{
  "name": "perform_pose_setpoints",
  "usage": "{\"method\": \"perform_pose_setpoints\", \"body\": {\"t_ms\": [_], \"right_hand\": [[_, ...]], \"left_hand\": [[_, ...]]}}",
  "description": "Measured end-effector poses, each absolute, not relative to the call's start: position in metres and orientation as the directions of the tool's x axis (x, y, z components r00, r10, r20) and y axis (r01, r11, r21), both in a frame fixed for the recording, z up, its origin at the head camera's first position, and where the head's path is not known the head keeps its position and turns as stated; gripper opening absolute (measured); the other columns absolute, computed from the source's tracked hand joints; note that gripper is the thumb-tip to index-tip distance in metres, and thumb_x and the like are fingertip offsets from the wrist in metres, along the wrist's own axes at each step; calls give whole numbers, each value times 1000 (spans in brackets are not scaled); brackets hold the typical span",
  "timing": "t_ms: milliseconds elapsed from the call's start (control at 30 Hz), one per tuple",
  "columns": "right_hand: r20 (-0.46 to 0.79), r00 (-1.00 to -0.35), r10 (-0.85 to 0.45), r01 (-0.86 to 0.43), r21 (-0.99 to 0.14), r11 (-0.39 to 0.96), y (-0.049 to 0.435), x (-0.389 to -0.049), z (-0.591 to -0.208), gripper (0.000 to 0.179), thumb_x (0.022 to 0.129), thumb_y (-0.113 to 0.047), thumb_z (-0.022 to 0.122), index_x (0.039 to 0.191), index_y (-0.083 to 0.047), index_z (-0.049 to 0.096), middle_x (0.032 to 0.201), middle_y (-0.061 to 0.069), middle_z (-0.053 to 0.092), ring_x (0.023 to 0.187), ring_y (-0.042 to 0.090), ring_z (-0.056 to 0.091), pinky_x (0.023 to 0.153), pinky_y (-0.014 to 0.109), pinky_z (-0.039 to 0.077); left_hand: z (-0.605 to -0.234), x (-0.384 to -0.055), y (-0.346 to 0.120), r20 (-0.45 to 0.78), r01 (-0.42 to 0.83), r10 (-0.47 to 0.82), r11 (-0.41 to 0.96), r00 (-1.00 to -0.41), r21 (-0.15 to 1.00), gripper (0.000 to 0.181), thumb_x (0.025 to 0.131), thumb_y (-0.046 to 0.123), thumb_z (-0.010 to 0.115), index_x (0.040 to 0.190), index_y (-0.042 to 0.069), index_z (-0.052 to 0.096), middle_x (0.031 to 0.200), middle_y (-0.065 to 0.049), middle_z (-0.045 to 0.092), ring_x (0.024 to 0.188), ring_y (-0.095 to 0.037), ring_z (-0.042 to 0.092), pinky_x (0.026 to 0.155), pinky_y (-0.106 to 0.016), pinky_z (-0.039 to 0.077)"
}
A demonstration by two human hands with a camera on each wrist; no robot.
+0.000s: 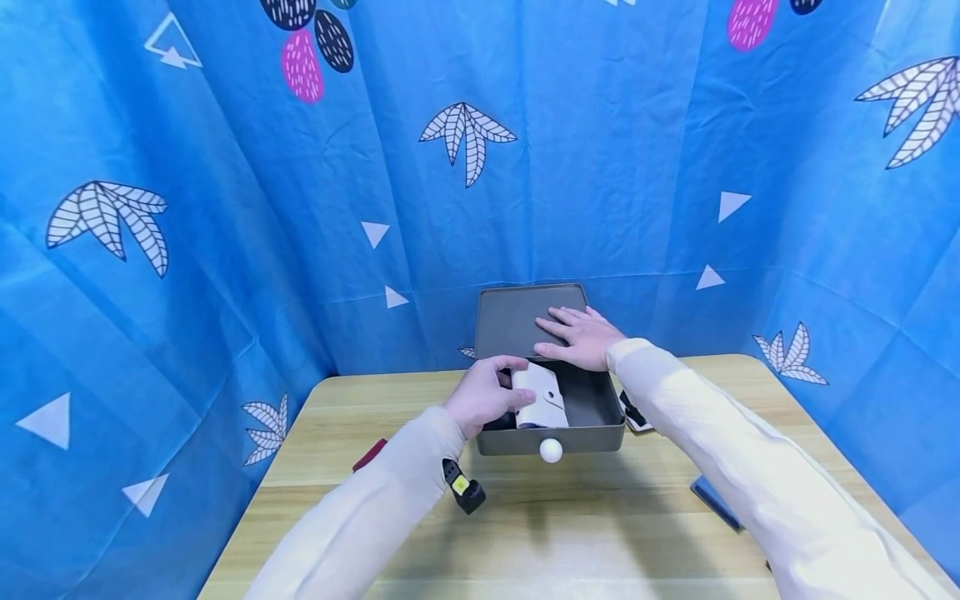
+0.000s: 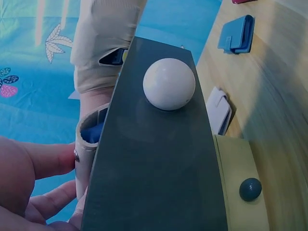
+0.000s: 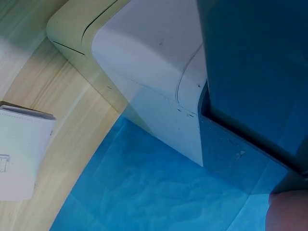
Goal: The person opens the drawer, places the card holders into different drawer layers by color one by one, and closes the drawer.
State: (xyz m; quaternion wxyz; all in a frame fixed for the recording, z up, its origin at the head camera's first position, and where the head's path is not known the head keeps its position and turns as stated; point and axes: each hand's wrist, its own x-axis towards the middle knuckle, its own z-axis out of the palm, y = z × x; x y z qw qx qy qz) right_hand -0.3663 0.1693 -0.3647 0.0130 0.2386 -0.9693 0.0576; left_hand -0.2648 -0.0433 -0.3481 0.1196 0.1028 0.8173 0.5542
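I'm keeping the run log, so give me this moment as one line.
Left hand: pinches white wallet at open gray drawer | Right hand: spread over gray panel behind drawer | Table: blue wallet, another white wallet

Room in the drawer (image 1: 596, 400) toward the tabletop (image 1: 555, 533)'s right edge! White wallet (image 1: 543, 408) blocks the left side; round knob (image 1: 551, 451) juts toward the near edge.

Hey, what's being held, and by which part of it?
The left hand holds the white snap wallet by its left side, thumb on top. The right hand lies spread on the grey cabinet top, gripping nothing.
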Motion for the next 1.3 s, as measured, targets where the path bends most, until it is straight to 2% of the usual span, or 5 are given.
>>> {"method": "perform_pose_setpoints", "body": {"t_ms": [233,400,1033,1133,1300], "right_hand": [[65,-878,-474,-478,-114,871,170,-364,-363,79,76,-77,17,140,-32,23,146,1,18,133,21,11,104,49,2],[77,-872,-483,-489,-111,865,171,-365,-364,78,77,-76,18,141,-31,23,146,2,18,133,21,12,104,50,3],[85,-877,-473,-480,-106,871,170,-363,-364,79,75,-77,18,140,-32,23,146,1,18,133,20,11,104,49,2],[83,-877,-474,-480,-98,871,170,-364,-364,79,75,-77,17,140,-32,23,146,1,18,133,21,11,104,49,2],[87,-876,-475,-482,-99,871,171,-365,-366,78,76,-77,17,140,-33,23,146,1,18,133,20,11,104,49,2]], "left_hand": [[-350,-266,-32,-97,56,312,449,-945,892,47,74,14,72,119,15,55,88,-8,56,70,-20,57,64,-35,50],[-351,-267,-23,-100,69,297,510,-950,857,48,73,16,73,118,16,56,87,-6,57,68,-19,57,60,-30,49],[-357,-271,-8,-77,130,300,612,-951,780,45,73,19,73,115,16,58,85,-1,56,71,-17,53,59,-29,45],[-357,-271,-6,-82,146,305,653,-949,743,44,72,21,74,113,18,59,89,-1,56,75,-17,51,61,-30,44],[-357,-270,0,-79,167,315,680,-946,714,42,71,22,74,110,18,61,109,-1,56,86,-17,50,72,-33,43]]}}
